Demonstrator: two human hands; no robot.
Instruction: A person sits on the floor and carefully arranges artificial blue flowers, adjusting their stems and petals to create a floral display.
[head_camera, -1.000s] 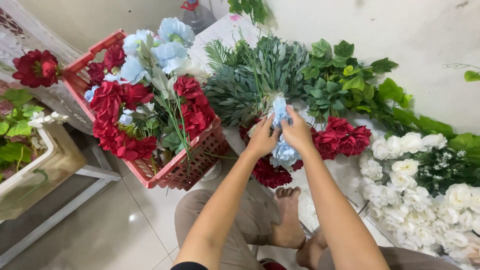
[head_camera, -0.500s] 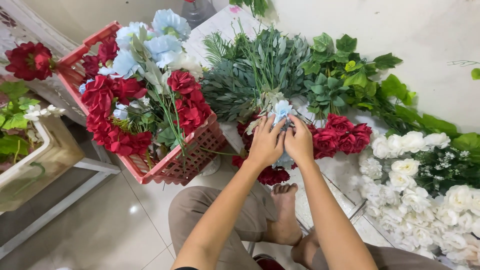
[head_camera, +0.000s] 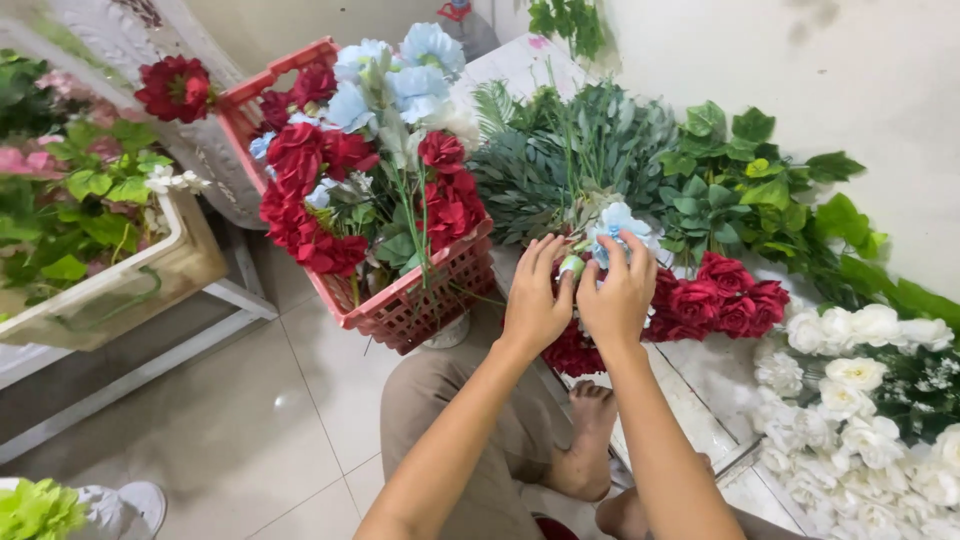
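My left hand (head_camera: 537, 298) and my right hand (head_camera: 617, 293) are side by side, both gripping a pale blue artificial flower (head_camera: 616, 225) by its base. The flower stands up above my fingertips, in front of a bunch of grey-green foliage (head_camera: 570, 150). Red artificial roses (head_camera: 722, 297) lie just right of my right hand, and more red blooms (head_camera: 572, 352) show below my wrists. To the left of my left hand stands a red plastic basket (head_camera: 418, 305) filled with red and pale blue flowers.
White flowers (head_camera: 862, 400) pile up at the right, with green leafy stems (head_camera: 760, 185) against the white wall. A cream planter (head_camera: 120, 290) with greenery sits at left on a white frame. My bent legs and bare foot (head_camera: 590, 420) rest on the tiled floor.
My hands have stayed together on the blue flower and lowered slightly; my fingers have shifted around its base.
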